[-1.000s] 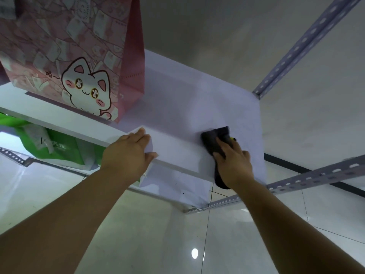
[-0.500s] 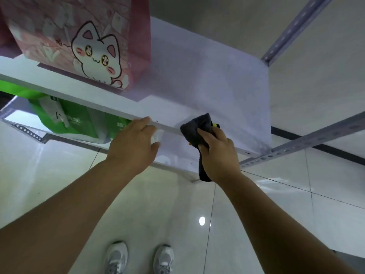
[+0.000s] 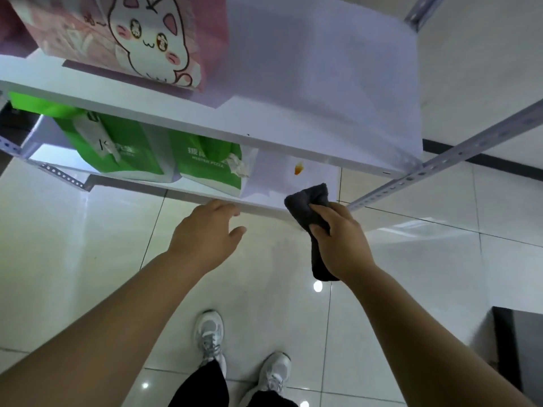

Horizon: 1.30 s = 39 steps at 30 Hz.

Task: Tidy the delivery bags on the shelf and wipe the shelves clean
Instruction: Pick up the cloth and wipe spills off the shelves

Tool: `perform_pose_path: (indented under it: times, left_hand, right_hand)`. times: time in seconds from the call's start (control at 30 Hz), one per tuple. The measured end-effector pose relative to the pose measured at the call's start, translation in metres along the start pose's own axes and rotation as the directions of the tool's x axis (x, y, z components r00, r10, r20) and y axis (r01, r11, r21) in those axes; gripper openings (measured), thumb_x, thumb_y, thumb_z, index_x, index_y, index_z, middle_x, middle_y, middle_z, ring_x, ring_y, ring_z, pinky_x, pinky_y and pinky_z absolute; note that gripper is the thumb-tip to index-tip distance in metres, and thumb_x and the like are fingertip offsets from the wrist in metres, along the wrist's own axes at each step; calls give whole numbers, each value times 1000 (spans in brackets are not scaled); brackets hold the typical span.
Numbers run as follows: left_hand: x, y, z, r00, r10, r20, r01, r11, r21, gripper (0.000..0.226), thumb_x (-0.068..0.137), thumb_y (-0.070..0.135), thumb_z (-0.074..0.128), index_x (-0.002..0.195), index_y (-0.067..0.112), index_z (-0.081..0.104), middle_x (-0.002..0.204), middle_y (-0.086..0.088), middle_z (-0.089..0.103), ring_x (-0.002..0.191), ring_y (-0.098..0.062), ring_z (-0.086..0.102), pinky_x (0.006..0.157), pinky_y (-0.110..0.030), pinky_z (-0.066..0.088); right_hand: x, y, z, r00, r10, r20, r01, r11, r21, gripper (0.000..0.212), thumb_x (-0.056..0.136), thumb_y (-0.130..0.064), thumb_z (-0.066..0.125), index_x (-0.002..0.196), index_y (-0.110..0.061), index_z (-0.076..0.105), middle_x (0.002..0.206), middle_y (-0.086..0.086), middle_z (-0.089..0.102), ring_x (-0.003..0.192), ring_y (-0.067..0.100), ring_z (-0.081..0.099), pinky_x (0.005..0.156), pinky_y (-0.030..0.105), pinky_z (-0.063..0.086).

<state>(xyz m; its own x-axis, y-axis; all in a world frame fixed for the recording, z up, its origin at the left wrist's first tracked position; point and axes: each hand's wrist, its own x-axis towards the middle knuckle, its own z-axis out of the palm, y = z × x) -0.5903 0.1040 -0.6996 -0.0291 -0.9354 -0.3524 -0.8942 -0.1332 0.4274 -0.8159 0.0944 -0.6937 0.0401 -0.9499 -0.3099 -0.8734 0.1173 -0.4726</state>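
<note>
Right hand is gripping the cloth, centre right, tip on the lower shelf just below an orange stain. Left hand, fingers loosely spread, is hovering at the edge. A wide stroke risks smearing stain onto the bags.

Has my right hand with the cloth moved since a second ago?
Yes. The right hand and cloth went down from the upper shelf to the lower shelf's front edge.
</note>
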Motion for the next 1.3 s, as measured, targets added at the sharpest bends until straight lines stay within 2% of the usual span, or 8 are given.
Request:
perform_pose_path:
  times: [0.2,0.53,0.73,0.9,1.03,1.17,1.23,1.3]
  left_hand:
    - [-9,-5,51,996,-84,38,85,996,-13,36,89,44,52,121,28,55,126,5,53,112,-19,51,83,-33,45]
    - [23,-14,149,995,-87,46,92,990,-106,35,88,43,54,119,27,58,125,4,55,111,-18,53,86,-31,45]
    - [87,-33,203,999,-48,22,50,992,-119,35,89,42,55,120,24,57,125,3,55,111,-20,53,87,-33,46]
    - [148,-42,238,996,53,-65,-57,996,-70,40,88,38,57,123,19,57,126,-3,55,116,-24,49,92,-35,43]
    - [189,-49,259,978,153,-145,-156,988,-13,39,89,31,56,125,16,56,125,-4,54,115,-26,47,92,-35,40]
    - [221,-54,266,944,216,-249,-232,972,-37,37,85,24,62,118,9,60,122,-9,55,116,-28,45,95,-37,40]
    - [231,-58,265,938,236,-254,-243,970,6,39,83,23,65,117,5,61,123,-11,55,115,-29,47,94,-36,39]
    - [236,-65,267,946,255,-200,-244,967,76,42,82,22,65,119,2,59,130,-12,52,120,-27,45,97,-34,35]
  right_hand:
    - [5,43,28,998,8,67,-7,1000,-23,41,94,-21,45,135,-25,47,137,2,46,114,32,47,100,41,38]
    - [37,118,95,992,66,105,-61,997,-51,39,95,-22,43,134,-27,46,136,3,46,112,32,47,98,41,39]
    - [88,149,148,993,101,53,-101,995,-11,38,96,-23,43,133,-24,48,135,4,47,115,31,47,100,39,38]
    - [141,163,182,998,62,-30,-62,998,-3,39,96,-23,43,134,-21,46,134,7,46,111,31,49,98,44,41]
    - [179,173,199,988,26,-152,-27,1000,-4,38,96,-26,41,135,-24,45,136,5,43,112,31,47,99,46,40]
    - [203,187,214,956,1,-293,-23,997,-70,40,96,-29,42,136,-28,41,140,2,39,114,27,40,97,42,36]
    - [209,190,223,956,-13,-294,-14,996,-92,43,96,-30,42,139,-30,37,142,2,36,115,27,38,96,42,35]
    - [211,186,236,969,-85,-233,48,986,-159,45,96,-32,41,140,-34,35,146,2,31,115,29,35,94,42,37]
